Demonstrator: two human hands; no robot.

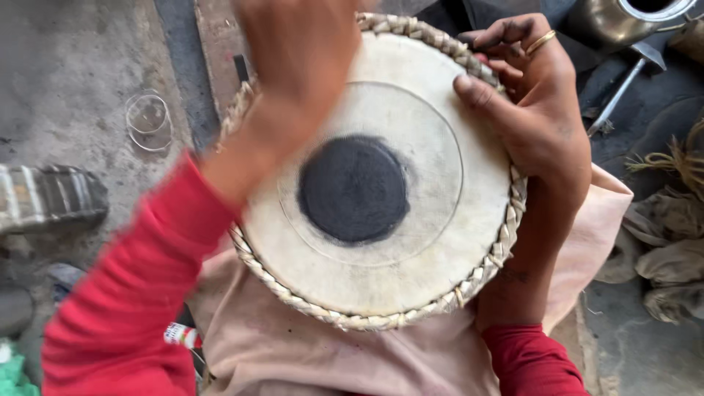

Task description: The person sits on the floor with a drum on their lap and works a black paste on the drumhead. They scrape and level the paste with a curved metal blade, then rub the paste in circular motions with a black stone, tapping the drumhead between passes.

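Drumhead fills the head view: a round tabla-style drum (378, 176) rests on the person's lap over a pinkish cloth (293, 345), its pale skin face up with a black circular patch (353, 189) near the middle and a braided hide rim (506, 227) running around the edge. The left hand (293, 66) hangs blurred above the upper left part of the skin; whether its fingers are spread or curled around something cannot be told. The right hand (539, 110) grips the far right rim, thumb pressed flat on the skin and fingers curled over the braid, a ring on one finger. The stretched skin looks taut and thin, likely easy to dent or scratch, and the black patch seems brittle, so the stiff woven rim is judged the safest place to hold; the body below probably carries some weight. Around it lie a clear round dish (149, 121) on the grey floor to the left, a metal tool (620, 92) and a shiny metal vessel (623, 22) to the upper right, and frayed cord (671, 161) beside rags at the right edge. Nothing lies across the drumhead but the two hands.
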